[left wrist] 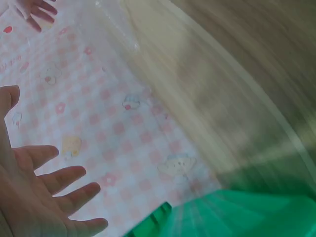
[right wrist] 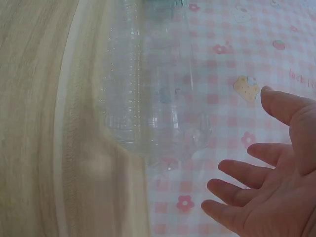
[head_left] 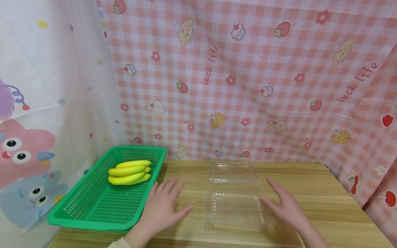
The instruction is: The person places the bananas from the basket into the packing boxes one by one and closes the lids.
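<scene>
A clear plastic clamshell box (head_left: 235, 212) lies on the wooden table with its lid (head_left: 234, 172) folded back toward the cloth. My left hand (head_left: 162, 206) hovers between this box and a green basket (head_left: 102, 225), fingers spread and holding nothing. Several yellow bananas (head_left: 128, 172) lie bunched at the far end of the basket. To the right of the box is my right hand (head_left: 286, 206), its fingers apart and nothing in them. In the right wrist view the same hand (right wrist: 266, 182) stays apart from the clear box (right wrist: 148, 98).
The wooden table (head_left: 328, 203) extends right of the box. A pink checkered cloth (head_left: 248, 103) hangs along the back and right. White patterned cloth (head_left: 62, 86) hangs on the left, close to the basket.
</scene>
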### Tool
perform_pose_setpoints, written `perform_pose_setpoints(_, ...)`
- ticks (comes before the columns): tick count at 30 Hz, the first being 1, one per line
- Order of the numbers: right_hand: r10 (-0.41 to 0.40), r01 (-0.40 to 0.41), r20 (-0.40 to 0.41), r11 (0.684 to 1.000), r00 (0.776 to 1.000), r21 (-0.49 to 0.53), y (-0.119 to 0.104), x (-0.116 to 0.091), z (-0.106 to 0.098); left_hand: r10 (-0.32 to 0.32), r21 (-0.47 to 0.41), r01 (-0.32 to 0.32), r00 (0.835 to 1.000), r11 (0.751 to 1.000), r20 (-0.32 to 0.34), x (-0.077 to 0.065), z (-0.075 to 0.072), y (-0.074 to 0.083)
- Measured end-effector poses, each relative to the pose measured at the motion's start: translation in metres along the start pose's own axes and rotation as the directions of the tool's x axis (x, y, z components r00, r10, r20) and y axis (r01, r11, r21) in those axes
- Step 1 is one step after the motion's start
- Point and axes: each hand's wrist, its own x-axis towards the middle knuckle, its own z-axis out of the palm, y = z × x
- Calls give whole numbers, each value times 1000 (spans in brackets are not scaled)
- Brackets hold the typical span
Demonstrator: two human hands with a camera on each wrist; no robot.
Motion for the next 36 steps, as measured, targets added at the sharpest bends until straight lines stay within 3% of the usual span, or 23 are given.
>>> perform_pose_setpoints(7, 55, -54, -2, 989, 998, 136, 5, 1, 0, 42, 12, -40, 990, 999, -133, -2, -11, -19)
perform_pose_setpoints(16, 203, -209, 50, 940, 978, 271, 14, 2, 5, 13, 41, -6, 982, 999, -190, -4, -29, -47)
perform_pose_setpoints(22, 299, -327, 133, 875, 945, 356, 20, 4, 5, -8, 51, 19, 978, 999, -210, -7, -37, -66)
perform_pose_setpoints(29, 377, -431, 212, 750, 902, 502, 32, 7, 9, -9, 73, 29, 968, 997, -252, -4, -53, -84)
perform_pose_setpoints(36, 394, -460, 240, 711, 887, 532, 34, 8, 10, -30, 66, 52, 955, 996, -294, 9, -78, -100)
